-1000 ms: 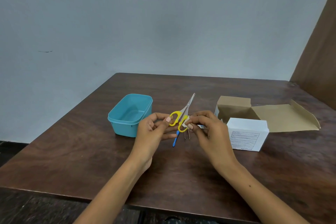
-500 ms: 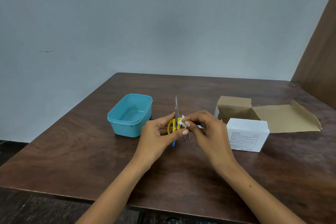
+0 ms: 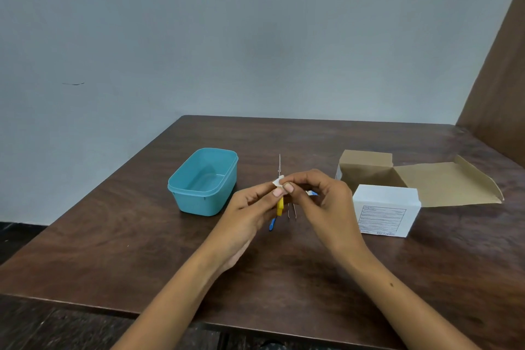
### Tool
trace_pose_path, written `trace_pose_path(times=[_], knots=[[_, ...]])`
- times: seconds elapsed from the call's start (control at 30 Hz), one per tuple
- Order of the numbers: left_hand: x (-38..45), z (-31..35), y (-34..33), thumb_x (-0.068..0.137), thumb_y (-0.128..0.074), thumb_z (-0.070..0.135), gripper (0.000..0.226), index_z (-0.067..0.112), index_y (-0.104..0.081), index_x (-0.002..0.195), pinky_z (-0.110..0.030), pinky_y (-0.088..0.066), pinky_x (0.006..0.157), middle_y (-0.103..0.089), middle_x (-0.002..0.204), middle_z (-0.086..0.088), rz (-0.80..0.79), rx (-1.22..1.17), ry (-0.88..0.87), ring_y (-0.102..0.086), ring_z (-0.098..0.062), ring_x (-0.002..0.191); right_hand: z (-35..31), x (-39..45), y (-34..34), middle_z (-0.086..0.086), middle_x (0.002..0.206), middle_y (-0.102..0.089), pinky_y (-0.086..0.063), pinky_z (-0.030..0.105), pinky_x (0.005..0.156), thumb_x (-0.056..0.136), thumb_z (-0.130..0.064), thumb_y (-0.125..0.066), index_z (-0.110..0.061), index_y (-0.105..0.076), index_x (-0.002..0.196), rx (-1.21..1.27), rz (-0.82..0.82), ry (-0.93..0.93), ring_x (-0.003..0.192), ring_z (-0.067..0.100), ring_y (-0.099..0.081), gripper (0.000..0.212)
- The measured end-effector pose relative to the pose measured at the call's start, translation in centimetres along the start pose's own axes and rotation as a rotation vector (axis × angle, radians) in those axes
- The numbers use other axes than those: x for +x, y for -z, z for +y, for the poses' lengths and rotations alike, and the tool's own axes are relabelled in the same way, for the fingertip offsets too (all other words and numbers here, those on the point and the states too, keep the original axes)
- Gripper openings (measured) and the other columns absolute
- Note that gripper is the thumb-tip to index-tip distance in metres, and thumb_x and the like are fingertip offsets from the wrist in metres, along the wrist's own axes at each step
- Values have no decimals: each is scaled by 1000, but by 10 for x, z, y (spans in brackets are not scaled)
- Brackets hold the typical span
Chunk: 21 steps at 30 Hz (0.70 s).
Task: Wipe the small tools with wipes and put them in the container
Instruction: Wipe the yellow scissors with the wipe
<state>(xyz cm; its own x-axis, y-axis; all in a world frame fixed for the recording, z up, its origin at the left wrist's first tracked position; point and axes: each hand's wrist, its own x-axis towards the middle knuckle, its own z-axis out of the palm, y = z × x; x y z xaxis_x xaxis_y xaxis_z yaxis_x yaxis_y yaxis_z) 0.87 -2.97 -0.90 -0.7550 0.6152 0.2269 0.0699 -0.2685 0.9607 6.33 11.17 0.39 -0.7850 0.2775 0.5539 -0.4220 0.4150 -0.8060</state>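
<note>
Small scissors with yellow handles [image 3: 280, 206] are held upright above the table, seen edge-on, blades [image 3: 279, 165] pointing up and away. My left hand [image 3: 250, 212] grips the yellow handles. My right hand [image 3: 318, 196] pinches a small white wipe [image 3: 277, 181] against the scissors just above the handles. Under my hands lie a blue-handled tool [image 3: 272, 225] and metal tweezers [image 3: 292, 211] on the table, both partly hidden. A teal container [image 3: 181, 189] stands open to the left, with nothing visible inside.
A white labelled box [image 3: 385, 212] stands to the right of my hands, with an open brown cardboard box [image 3: 420, 179] behind it. A small white and blue scrap [image 3: 312, 193] peeks out past my right hand. The dark wooden table [image 3: 142, 250] meets a wooden panel at right.
The scissors have turned from a flat, tilted pose to upright and edge-on. The wipe has moved up from the handles toward the blades' base.
</note>
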Motion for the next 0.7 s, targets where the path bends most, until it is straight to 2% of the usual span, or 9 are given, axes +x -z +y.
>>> trace_pose_path(times=[0.13,0.23,0.3,0.43,0.53,0.63,0.7], knots=[[2,1,-2,93,-53,23,34,2,-66,116,-41,-47,102,-65,123,-19,-8,-144,27,-59,-29,119,-3,0,2,-5,88,-72,-56,25,75,84,-5,-67,-19,-74,89,-20,23,45,86,7,-67,17],[3,3,0,95,-51,20,34,-4,-64,117,-40,-50,98,-66,120,-21,-38,-298,57,-61,-31,116,-3,1,2,-7,87,-70,-52,18,70,83,-3,-67,-20,-73,88,-74,89,83,83,4,-65,18],[4,3,0,94,-52,20,34,-4,-65,114,-38,-53,94,-68,113,-19,-64,-360,70,-64,-29,111,-3,2,1,-6,88,-69,-51,18,68,84,-5,-67,-18,-73,89,-153,102,131,82,6,-65,15],[7,1,2,92,-55,21,27,3,-71,104,-40,-52,95,-71,100,-12,-54,-420,73,-67,-22,100,-2,-1,0,-4,87,-66,-51,27,64,85,-7,-66,-16,-72,89,-335,46,254,78,8,-62,12],[8,2,6,92,-55,20,24,5,-73,96,-37,-54,89,-71,94,-11,-52,-499,79,-69,-19,91,-1,-6,3,-1,92,-65,-52,28,64,86,-6,-65,-14,-71,94,-451,-26,341,84,13,-61,13],[7,1,5,91,-56,21,24,4,-73,96,-36,-55,87,-71,97,-14,-71,-518,91,-69,-22,95,-1,-4,5,1,94,-64,-47,22,64,85,-7,-66,-12,-72,92,-514,31,350,86,15,-60,11],[7,1,4,89,-57,21,25,3,-73,97,-37,-55,88,-71,100,-17,-69,-517,103,-69,-23,99,-2,0,4,2,94,-63,-46,23,63,83,-5,-67,-11,-72,90,-498,87,310,85,16,-60,10]])
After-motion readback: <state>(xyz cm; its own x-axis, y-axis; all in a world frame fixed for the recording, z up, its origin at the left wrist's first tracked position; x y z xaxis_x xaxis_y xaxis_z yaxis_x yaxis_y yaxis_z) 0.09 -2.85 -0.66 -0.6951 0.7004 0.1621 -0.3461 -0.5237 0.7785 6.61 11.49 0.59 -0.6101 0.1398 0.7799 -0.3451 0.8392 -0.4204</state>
